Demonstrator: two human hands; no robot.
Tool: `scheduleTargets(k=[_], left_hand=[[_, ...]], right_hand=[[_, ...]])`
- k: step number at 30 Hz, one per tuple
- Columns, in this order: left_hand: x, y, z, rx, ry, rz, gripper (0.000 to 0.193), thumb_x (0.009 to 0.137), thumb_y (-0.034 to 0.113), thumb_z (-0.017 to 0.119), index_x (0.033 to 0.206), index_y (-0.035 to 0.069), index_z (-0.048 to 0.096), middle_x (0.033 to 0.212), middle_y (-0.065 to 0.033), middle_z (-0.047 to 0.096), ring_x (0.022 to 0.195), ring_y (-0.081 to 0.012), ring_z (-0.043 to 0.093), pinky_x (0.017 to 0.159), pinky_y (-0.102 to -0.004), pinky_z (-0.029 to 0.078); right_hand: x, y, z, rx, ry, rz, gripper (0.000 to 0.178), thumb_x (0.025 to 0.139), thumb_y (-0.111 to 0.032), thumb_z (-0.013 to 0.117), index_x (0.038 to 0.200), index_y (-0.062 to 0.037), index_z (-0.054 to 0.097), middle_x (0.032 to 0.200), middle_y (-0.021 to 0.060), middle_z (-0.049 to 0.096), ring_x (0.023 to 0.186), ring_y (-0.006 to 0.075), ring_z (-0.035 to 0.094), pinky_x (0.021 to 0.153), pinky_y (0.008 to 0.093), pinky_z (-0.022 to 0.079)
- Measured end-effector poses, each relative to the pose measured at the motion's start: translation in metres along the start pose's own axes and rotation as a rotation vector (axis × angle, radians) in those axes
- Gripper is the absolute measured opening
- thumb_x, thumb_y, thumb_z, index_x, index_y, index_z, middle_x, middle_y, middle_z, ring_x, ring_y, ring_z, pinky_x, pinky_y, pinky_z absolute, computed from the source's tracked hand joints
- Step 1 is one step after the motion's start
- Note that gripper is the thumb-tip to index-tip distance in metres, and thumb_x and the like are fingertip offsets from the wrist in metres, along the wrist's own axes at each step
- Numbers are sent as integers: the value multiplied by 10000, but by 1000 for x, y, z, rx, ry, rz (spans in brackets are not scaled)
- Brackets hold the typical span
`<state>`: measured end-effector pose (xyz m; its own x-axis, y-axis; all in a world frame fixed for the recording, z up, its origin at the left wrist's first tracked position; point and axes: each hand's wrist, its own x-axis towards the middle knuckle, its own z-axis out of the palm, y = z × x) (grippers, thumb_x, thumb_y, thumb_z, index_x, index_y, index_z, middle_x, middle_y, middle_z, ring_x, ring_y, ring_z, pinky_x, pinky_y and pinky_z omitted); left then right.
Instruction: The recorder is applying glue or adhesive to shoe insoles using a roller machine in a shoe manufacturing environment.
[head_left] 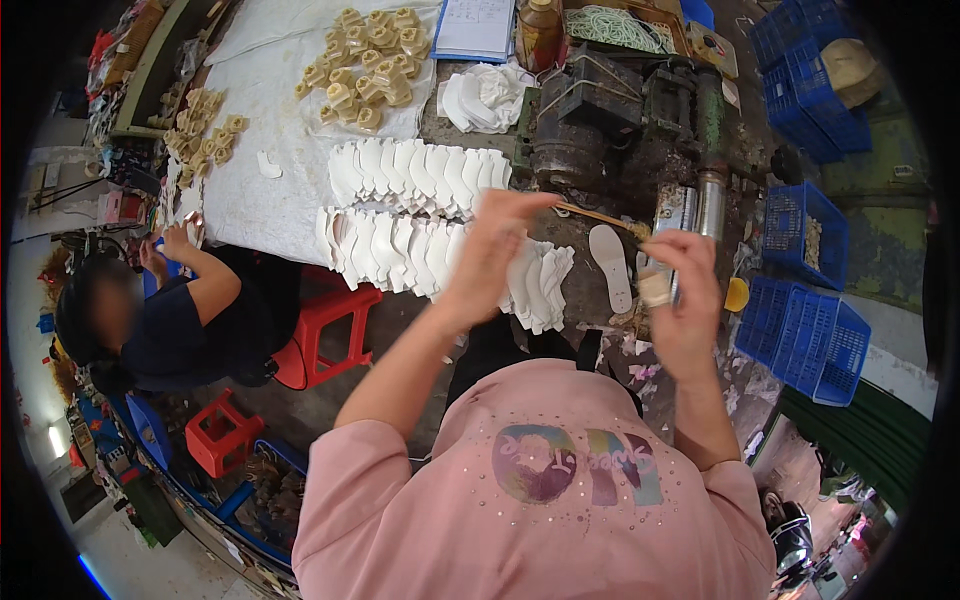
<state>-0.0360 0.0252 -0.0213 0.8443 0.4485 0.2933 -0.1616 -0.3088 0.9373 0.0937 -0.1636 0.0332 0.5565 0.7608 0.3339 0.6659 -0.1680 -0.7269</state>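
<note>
My left hand (492, 255), smeared by motion, hovers over the right part of two rows of white curved pieces, the far row (415, 172) and the near row (400, 245). Its fingertips reach the end of a thin brown stick (598, 214) with a frayed tip; whether they grip it I cannot tell. My right hand (692, 295) is raised beside a metal cylinder, fingers curled. A small tan piece (655, 287) shows at its fingers, too blurred to name. Between my hands lies a white sole-shaped piece (610, 268) with small holes.
A dark, greasy machine (590, 130) stands ahead on the right. Beige block-shaped parts (370, 75) pile up at the far left, near a clipboard (473, 28) and crumpled white cloth (487, 97). Blue crates (805, 235) line the right side. A person (170, 310) works at left, beside red stools (330, 335).
</note>
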Motion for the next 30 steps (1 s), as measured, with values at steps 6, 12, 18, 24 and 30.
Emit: scheduleTargets(k=[6,12,18,24,30], left_hand=[[26,46,82,-350,-57,91,504,990,427,257,1136,36,539,1071,-75,470,902,-158,442,813,-289,391],[30,56,98,-383,70,24,497,993,414,245,1170,29,505,1055,-76,434,896,-152,443,822,-289,394],[31,55,102,-421,24,86,420,995,365,282,1165,38,485,1031,-107,381,1011,-210,404,870,-315,366],[35,57,115,-402,148,41,469,992,414,264,1116,33,507,1023,-64,453,847,-104,419,719,-234,395],[32,58,116,-355,94,-225,294,994,316,381,988,44,492,831,2,494,708,-52,412,621,-188,356]], right_hand=[[-4,-15,33,-137,180,-41,240,753,-29,651,989,-21,607,1171,184,475,1082,324,421,900,415,338],[-7,-3,28,-12,285,-55,180,787,-63,645,964,-46,615,1199,194,480,1091,321,430,871,414,354],[-7,2,20,-14,215,-36,270,783,-46,637,1052,-58,610,1179,176,479,1088,317,420,857,402,357],[-9,-1,19,-124,349,-111,231,755,-40,653,979,-60,602,1126,153,476,1032,313,416,853,411,335],[-10,10,17,-75,327,-118,262,674,-22,668,908,-80,566,1076,139,478,1008,330,424,848,454,314]])
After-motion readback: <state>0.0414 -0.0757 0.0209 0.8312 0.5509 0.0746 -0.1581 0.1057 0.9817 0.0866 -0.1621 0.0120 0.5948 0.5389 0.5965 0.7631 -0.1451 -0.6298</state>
